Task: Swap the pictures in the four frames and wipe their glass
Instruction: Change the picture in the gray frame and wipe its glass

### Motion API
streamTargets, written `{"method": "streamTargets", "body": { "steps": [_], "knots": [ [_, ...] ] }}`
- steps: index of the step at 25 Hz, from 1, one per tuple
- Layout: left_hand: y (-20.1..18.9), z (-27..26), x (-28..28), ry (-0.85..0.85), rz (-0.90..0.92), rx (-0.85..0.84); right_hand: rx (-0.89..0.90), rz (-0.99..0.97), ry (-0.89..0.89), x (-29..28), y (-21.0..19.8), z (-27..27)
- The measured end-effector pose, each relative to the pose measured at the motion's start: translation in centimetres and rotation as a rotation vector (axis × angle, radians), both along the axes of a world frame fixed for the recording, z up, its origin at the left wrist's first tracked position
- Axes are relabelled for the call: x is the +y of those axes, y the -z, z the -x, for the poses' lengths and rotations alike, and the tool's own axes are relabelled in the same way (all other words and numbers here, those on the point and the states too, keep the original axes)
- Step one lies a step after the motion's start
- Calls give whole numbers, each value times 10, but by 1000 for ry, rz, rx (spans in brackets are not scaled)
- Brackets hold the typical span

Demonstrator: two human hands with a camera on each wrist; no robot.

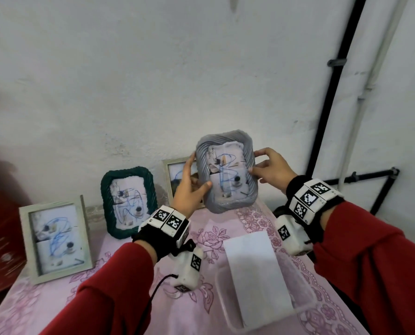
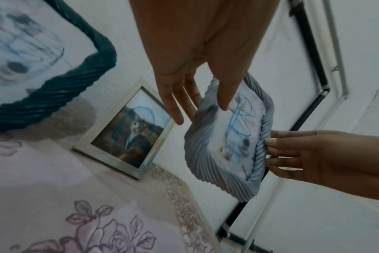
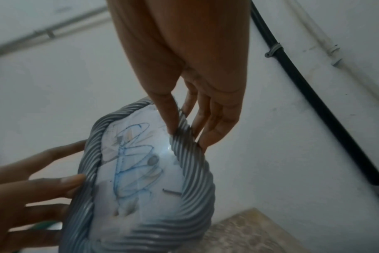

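Against a white wall, both hands, left hand [image 1: 189, 187] and right hand [image 1: 271, 169], grip the grey frame [image 1: 225, 170] above the table [image 1: 201, 298]; three frames wait, cloth [image 1: 257, 269] untouched.

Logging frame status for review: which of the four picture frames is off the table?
The grey rope-edged frame, held up between both hands. The green one and two plain ones stand on the table.

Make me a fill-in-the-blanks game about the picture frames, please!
1. Both hands hold the ____ frame above the table.
2. The frame with the twisted rope edge standing on the table is ____.
3. The left hand grips the held frame's ____ side.
4. The tablecloth has a ____ pattern.

Missing words: grey; green; left; flower
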State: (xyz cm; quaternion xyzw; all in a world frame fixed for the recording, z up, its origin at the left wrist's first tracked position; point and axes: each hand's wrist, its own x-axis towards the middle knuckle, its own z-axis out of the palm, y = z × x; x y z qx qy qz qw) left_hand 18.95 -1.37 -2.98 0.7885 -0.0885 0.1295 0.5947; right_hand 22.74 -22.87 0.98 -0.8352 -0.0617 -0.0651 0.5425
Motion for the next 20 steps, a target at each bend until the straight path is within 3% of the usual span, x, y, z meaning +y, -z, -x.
{"method": "streamTargets", "body": {
  "steps": [5,11,15,20],
  "knots": [
    [-33,38,16,-22,90,-94,-134,-142,-51,18,-27,41],
    [-58,107,36,55,190,-144,-145,-440,-154,46,-37,108],
    [-57,154,50,62,270,-151,-84,-626,-291,64,-31,150],
    [-39,200,71,21,287,-105,-31,-674,-305,86,-9,191]
  ]
}}
